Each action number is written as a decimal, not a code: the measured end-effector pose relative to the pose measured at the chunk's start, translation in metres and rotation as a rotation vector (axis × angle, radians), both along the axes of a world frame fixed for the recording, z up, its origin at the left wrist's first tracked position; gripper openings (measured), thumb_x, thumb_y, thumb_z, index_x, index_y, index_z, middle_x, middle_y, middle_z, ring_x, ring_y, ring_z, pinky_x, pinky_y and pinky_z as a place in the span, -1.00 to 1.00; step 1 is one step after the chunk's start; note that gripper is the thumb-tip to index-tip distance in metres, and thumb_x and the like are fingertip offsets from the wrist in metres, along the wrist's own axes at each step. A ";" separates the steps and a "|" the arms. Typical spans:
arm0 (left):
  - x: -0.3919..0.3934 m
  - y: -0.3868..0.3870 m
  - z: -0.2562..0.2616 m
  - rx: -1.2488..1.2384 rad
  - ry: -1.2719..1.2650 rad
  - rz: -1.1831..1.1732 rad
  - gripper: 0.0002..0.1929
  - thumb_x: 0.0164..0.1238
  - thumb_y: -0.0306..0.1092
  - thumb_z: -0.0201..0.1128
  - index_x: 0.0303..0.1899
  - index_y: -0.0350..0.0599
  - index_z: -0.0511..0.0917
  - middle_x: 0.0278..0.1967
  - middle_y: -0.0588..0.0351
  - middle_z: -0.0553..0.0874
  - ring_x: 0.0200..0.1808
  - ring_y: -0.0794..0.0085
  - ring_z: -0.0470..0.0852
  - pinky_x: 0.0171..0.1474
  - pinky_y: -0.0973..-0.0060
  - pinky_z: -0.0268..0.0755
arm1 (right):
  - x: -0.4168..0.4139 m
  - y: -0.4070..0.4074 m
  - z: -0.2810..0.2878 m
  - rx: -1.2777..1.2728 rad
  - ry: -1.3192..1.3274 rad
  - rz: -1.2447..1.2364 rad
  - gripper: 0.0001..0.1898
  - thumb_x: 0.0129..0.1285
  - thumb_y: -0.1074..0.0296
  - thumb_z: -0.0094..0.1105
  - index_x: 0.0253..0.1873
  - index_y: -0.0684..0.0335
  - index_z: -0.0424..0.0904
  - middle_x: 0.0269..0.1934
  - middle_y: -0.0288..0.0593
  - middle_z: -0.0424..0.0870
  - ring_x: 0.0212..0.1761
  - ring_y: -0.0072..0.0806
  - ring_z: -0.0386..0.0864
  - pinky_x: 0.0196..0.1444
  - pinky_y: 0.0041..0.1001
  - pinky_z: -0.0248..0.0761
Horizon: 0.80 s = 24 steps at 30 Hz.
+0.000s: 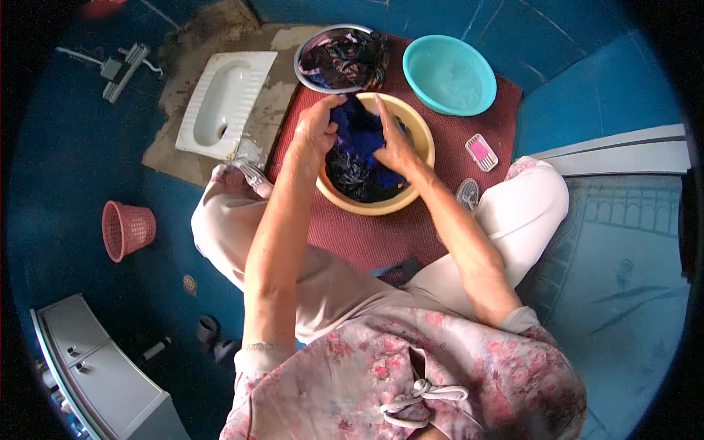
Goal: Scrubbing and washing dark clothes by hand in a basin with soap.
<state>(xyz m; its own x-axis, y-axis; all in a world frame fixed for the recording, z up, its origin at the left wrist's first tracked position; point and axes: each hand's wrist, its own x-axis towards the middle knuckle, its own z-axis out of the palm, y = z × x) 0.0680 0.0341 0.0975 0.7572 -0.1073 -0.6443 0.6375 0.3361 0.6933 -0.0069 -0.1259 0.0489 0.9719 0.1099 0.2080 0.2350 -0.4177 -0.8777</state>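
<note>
Dark blue wet cloth (357,129) stretches between my two hands above a yellow basin (422,135). My left hand (319,125) grips the cloth at its left side, near the basin's far left rim. On the cloth's right side, my right hand (395,144) holds it with the index finger pointing up and away from me. Part of the cloth lies hidden behind the right hand's fingers. Below them, more dark cloth (357,176) sits in the basin, looking wet and shiny.
Behind the yellow basin stand a metal basin (297,61) heaped with dark clothes and a turquoise basin (429,99) of cloudy water. A soap dish (482,153) with pink soap rests on the red mat (352,236). At left are a squat toilet (228,104) and a pink basket (129,228).
</note>
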 end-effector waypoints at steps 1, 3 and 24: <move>-0.002 0.000 0.001 -0.003 0.007 0.012 -0.88 0.08 -0.37 0.33 -0.47 -0.18 0.56 -0.63 0.27 0.47 -0.72 0.60 0.20 -0.61 0.58 0.14 | 0.007 -0.005 0.006 -0.011 -0.034 0.069 0.01 -0.18 0.71 0.09 0.48 0.23 -0.16 0.44 0.02 0.03 0.49 -0.20 0.00 0.46 -0.35 -0.07; -0.004 -0.009 0.003 0.040 -0.107 -0.209 -0.81 0.08 -0.30 0.37 -0.38 -0.23 0.61 -0.53 0.25 0.55 -0.66 0.62 0.29 -0.59 0.59 0.21 | 0.020 -0.011 0.012 -0.013 -0.100 0.195 -0.06 -0.11 0.65 0.22 0.45 0.09 0.00 0.34 0.04 0.24 0.39 -0.18 0.21 0.40 -0.33 0.11; -0.023 -0.015 -0.017 0.788 -1.276 -0.325 0.09 -0.24 -0.22 0.63 0.31 -0.30 0.03 0.27 -0.17 0.31 0.29 0.13 0.33 0.28 0.27 0.31 | 0.045 -0.030 0.200 0.823 -0.053 0.415 -0.42 0.17 0.07 0.32 0.19 0.29 0.39 0.00 -0.28 0.58 0.02 -0.57 0.52 0.11 -0.50 0.38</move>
